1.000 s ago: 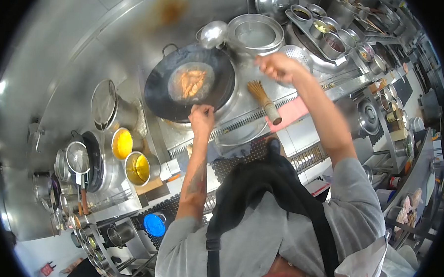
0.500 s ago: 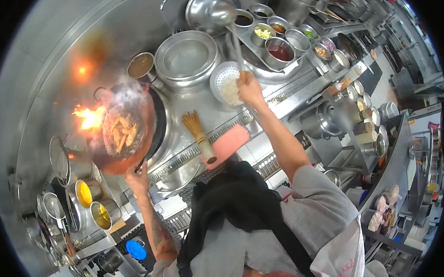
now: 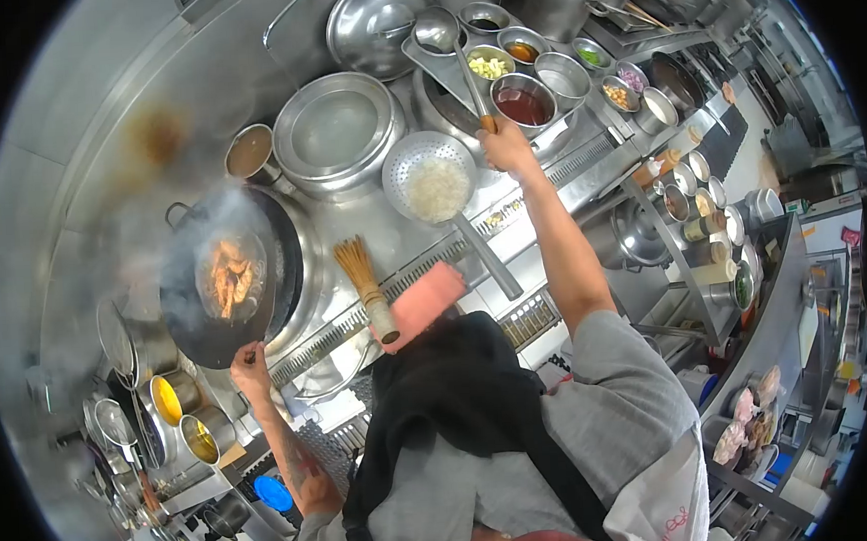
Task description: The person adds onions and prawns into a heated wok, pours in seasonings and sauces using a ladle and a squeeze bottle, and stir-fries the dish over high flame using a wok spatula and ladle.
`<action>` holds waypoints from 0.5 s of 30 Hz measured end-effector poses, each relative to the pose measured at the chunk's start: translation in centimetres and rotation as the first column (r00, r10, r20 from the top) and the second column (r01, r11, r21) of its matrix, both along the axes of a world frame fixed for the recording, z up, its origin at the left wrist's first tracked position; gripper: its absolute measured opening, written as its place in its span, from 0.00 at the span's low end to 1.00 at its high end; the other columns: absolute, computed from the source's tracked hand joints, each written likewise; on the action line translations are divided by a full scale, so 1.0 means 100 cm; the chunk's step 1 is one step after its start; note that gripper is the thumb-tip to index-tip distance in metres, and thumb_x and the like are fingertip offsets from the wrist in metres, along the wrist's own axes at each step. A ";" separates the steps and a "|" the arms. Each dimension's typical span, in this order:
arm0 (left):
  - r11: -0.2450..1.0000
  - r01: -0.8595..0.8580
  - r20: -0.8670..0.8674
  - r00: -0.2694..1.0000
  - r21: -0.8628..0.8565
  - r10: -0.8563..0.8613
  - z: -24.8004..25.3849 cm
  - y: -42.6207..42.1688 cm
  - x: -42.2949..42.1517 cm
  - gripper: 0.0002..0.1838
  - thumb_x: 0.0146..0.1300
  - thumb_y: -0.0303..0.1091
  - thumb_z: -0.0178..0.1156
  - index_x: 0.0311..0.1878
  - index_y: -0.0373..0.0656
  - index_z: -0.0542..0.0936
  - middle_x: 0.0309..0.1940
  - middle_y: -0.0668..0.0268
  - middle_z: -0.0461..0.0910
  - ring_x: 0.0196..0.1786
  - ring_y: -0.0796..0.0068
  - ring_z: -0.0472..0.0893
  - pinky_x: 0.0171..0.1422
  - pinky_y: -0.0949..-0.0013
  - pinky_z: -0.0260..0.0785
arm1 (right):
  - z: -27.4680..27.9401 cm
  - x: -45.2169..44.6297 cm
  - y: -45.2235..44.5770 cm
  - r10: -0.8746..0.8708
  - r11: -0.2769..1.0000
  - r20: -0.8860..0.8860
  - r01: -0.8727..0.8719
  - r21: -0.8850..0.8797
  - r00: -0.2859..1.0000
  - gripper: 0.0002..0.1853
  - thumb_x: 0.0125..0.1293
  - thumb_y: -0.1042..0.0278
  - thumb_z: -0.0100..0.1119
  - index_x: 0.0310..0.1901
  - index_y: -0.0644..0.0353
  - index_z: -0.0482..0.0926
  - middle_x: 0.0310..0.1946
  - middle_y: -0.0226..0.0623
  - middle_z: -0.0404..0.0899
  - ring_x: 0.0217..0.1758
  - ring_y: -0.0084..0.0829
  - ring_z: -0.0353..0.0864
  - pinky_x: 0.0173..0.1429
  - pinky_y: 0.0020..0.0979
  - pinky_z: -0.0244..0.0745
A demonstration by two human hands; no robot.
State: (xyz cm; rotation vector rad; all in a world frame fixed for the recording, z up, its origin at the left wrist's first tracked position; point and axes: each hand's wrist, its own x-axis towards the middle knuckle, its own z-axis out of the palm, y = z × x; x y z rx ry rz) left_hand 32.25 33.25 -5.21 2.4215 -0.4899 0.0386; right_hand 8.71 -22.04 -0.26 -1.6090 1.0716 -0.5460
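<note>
My left hand is closed around the near handle of a dark wok. Pieces of browned food lie in shiny liquid inside it, with smoke rising. My right hand grips the wooden handle of a ladle, whose metal bowl is over the sauce bowls at the back. Below that hand, a perforated strainer holds white grains or shreds that I cannot name exactly. A bamboo brush and a folded pink cloth lie at the counter's front edge.
Behind the strainer stands a wide metal basin of cloudy liquid. A pot of brown liquid sits beside it. Sauce and ingredient bowls, including a red one, crowd the back right. Pots with yellow contents stand at the left.
The flames at the wok have gone, leaving smoke. The wok looks tilted differently. My right hand and ladle have moved away from the strainer, toward the sauce bowls.
</note>
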 end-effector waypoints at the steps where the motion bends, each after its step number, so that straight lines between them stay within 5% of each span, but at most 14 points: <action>1: 1.000 0.002 0.002 1.000 -0.003 -0.002 0.001 -0.001 0.000 0.10 0.55 0.34 0.68 0.36 0.37 0.84 0.28 0.58 0.84 0.29 0.72 0.82 0.38 0.70 0.73 | 0.005 -0.001 0.002 -0.002 1.000 0.002 0.002 -0.003 1.000 0.08 0.63 0.70 0.54 0.39 0.65 0.71 0.20 0.31 0.69 0.15 0.22 0.67 0.16 0.26 0.60; 3: 1.000 -0.012 -0.011 1.000 -0.010 0.012 0.000 -0.001 -0.001 0.10 0.55 0.34 0.69 0.36 0.37 0.84 0.27 0.59 0.84 0.29 0.72 0.82 0.38 0.70 0.73 | 0.015 -0.003 0.007 -0.039 0.954 0.196 -0.023 0.300 0.980 0.08 0.64 0.71 0.54 0.41 0.64 0.71 0.22 0.29 0.68 0.14 0.18 0.62 0.15 0.22 0.56; 4: 1.000 -0.015 -0.012 1.000 -0.011 0.015 0.000 0.000 -0.001 0.10 0.55 0.34 0.69 0.36 0.37 0.84 0.27 0.59 0.84 0.29 0.72 0.82 0.38 0.70 0.73 | 0.019 -0.003 0.004 -0.035 0.954 0.196 -0.025 0.299 0.980 0.08 0.64 0.71 0.54 0.41 0.64 0.71 0.22 0.29 0.68 0.14 0.18 0.62 0.15 0.22 0.56; 6: 1.000 -0.011 0.007 1.000 -0.024 0.012 -0.002 0.001 0.000 0.09 0.55 0.33 0.69 0.34 0.37 0.84 0.25 0.60 0.83 0.28 0.73 0.82 0.38 0.70 0.72 | 0.024 -0.007 -0.002 -0.241 0.729 0.532 -0.210 0.651 0.812 0.03 0.66 0.73 0.52 0.38 0.61 0.69 0.21 0.27 0.67 0.14 0.15 0.59 0.16 0.18 0.52; 10: 0.999 -0.014 -0.001 1.000 -0.040 0.014 0.001 0.001 -0.002 0.09 0.54 0.32 0.70 0.30 0.37 0.81 0.23 0.62 0.82 0.26 0.75 0.79 0.36 0.71 0.71 | 0.024 -0.014 0.025 -0.111 0.772 0.518 -0.255 0.582 0.848 0.11 0.66 0.70 0.54 0.48 0.63 0.70 0.23 0.25 0.66 0.14 0.12 0.56 0.16 0.17 0.48; 15: 0.976 0.082 -0.002 0.996 -0.200 -0.085 -0.004 0.007 0.000 0.07 0.54 0.28 0.69 0.29 0.35 0.81 0.25 0.60 0.82 0.28 0.77 0.80 0.38 0.73 0.71 | 0.057 -0.019 0.161 0.195 0.866 0.281 -0.299 0.400 0.940 0.08 0.68 0.67 0.52 0.44 0.60 0.70 0.22 0.24 0.64 0.16 0.13 0.61 0.16 0.19 0.54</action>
